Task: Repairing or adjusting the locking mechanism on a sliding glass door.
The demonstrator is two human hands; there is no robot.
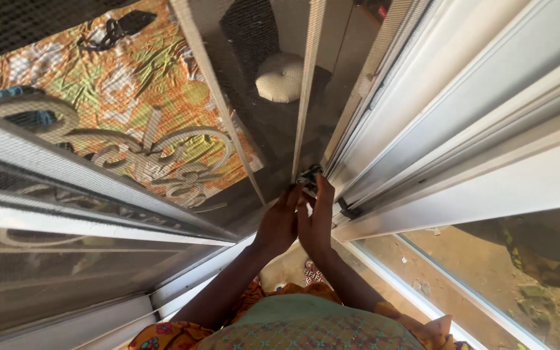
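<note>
Dark small metal latch (308, 176) on the white aluminium window frame (422, 123); left hand (279, 222) and right hand (315, 220) both pinch it; fastening looks underway; the next move needs steady fingertip pressure.

We see a small dark latch fitting (309, 175) at the foot of the white sliding window frame (422, 149), set where the mesh screen panel (260, 129) meets the frame, partly hidden by our fingertips, detail unclear
</note>
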